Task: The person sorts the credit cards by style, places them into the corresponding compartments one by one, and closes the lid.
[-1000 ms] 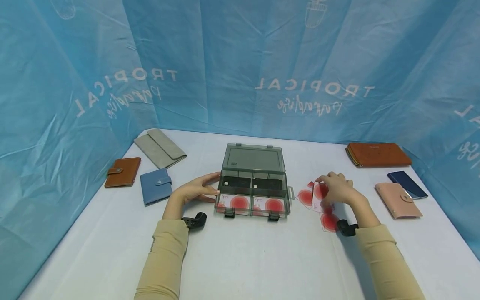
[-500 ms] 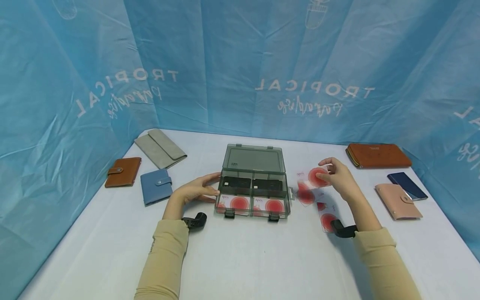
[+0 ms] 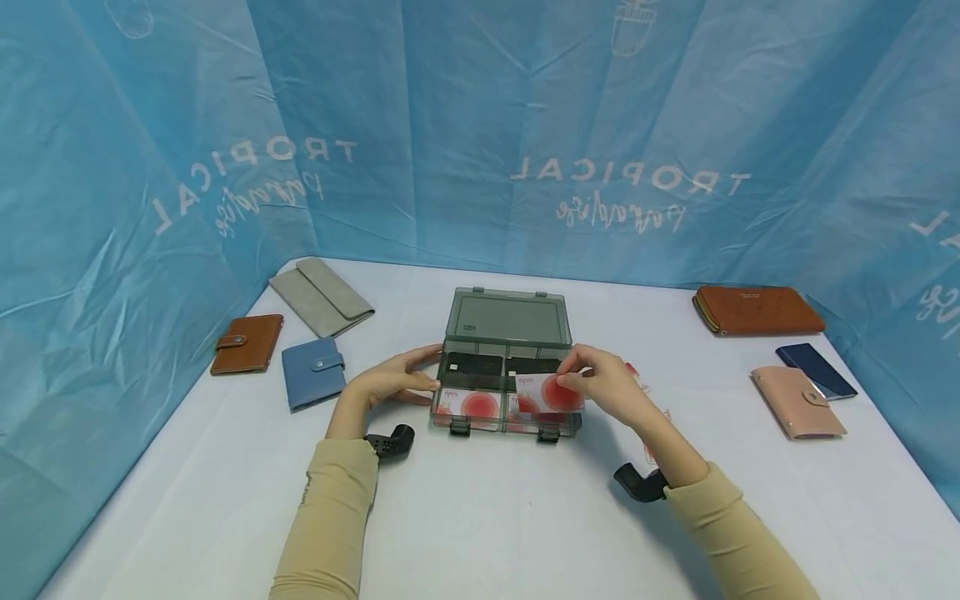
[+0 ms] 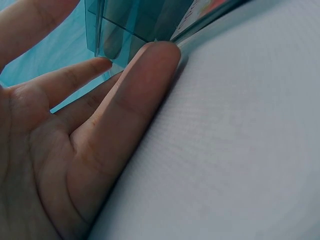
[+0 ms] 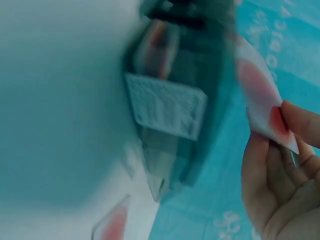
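Note:
A translucent grey-green compartment box [image 3: 510, 318] stands with its lid raised at mid-table. Black cards [image 3: 475, 365] lie in its back compartments, and white cards with red circles [image 3: 468, 403] in the front ones. My right hand [image 3: 607, 383] pinches a white card with a red circle [image 3: 551, 393] between thumb and fingers, over the front right compartment. In the right wrist view the pinched card [image 5: 257, 92] bends slightly. My left hand [image 3: 393, 379] touches the box's left side with extended fingers. The left thumb [image 4: 140, 85] lies straight along the table against the box wall.
More red-and-white cards [image 3: 632, 369] lie on the table, partly hidden by the right forearm. A grey wallet [image 3: 321, 296], a brown one [image 3: 246, 344] and a blue one [image 3: 312, 372] are at left. At right lie a long brown wallet [image 3: 761, 310], a navy item [image 3: 816, 371] and a pink wallet [image 3: 797, 402].
My right hand has picked a red-and-white card up from the table and carried it left to above the box's front right compartment. The left hand and box have stayed put.

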`<action>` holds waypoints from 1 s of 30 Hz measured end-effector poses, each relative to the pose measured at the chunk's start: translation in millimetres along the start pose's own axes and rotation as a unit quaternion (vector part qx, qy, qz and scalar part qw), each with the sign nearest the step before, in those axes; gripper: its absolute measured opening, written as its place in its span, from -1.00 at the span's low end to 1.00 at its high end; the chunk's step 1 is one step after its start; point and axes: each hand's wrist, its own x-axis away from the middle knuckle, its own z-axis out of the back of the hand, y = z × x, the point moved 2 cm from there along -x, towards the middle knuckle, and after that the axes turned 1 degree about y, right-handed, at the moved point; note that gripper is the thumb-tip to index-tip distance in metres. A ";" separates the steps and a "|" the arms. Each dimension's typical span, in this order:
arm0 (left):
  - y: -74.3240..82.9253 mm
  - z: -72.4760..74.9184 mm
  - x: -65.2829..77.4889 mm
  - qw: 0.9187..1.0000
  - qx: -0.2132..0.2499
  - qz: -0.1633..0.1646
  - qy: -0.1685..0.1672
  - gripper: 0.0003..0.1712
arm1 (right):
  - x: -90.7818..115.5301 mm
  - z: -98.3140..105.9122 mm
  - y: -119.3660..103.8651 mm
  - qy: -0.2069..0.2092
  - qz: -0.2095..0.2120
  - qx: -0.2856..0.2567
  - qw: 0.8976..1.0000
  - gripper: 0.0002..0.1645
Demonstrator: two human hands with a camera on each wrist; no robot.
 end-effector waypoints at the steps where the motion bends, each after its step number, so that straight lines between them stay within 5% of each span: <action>1: 0.1 0.1 -0.1 1.000 0.000 0.001 0.000 -0.04 | -0.3 -4.2 -0.2 0.000 0.010 0.028 1.000 -0.97; 8: 0.5 0.3 0.0 1.000 -0.006 0.001 -0.002 -0.05 | -0.8 -22.4 0.7 -0.014 0.052 0.234 0.971 -0.90; 18: 1.1 1.0 1.0 1.000 -0.005 -0.001 -0.001 -0.04 | 2.6 -24.8 2.3 0.029 0.175 0.351 0.920 -0.83; 21: 0.7 1.4 1.1 1.000 -0.005 -0.001 -0.003 -0.04 | 5.1 -19.7 4.0 0.023 0.174 0.336 0.925 -0.81; 24: 0.3 1.5 0.8 1.000 -0.005 -0.002 -0.002 -0.04 | 6.8 -8.2 6.3 0.015 0.151 0.284 0.947 -0.79; 27: -0.2 1.4 0.2 1.000 -0.005 -0.001 -0.003 -0.04 | 6.7 9.5 14.5 0.028 0.081 0.235 0.968 -0.76; 30: -0.5 0.9 0.2 1.000 -0.006 0.000 -0.003 -0.05 | 4.7 27.8 29.5 0.037 -0.009 0.223 0.974 -0.67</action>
